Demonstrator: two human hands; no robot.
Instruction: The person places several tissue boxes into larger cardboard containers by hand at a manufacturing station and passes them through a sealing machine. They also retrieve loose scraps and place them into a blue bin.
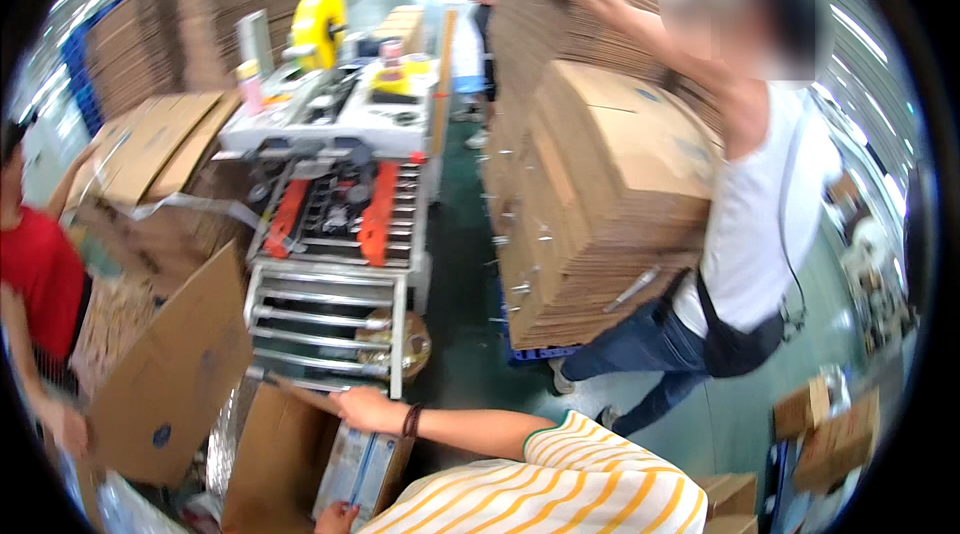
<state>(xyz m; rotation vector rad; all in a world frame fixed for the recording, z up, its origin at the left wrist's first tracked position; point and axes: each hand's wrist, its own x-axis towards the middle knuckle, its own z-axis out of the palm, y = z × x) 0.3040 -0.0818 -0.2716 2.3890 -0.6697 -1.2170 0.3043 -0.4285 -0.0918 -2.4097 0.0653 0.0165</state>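
Off the roller conveyor's (325, 316) near edge, upward-open carton (268, 454), packet (356, 469) lengthwise away from you, right hand (366, 409) gripping rim (300, 394), left hand's (338, 518) grip unclear

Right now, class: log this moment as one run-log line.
right hand: at top edge of open carton | left hand: at blue-and-white package inside | ahead: roller conveyor
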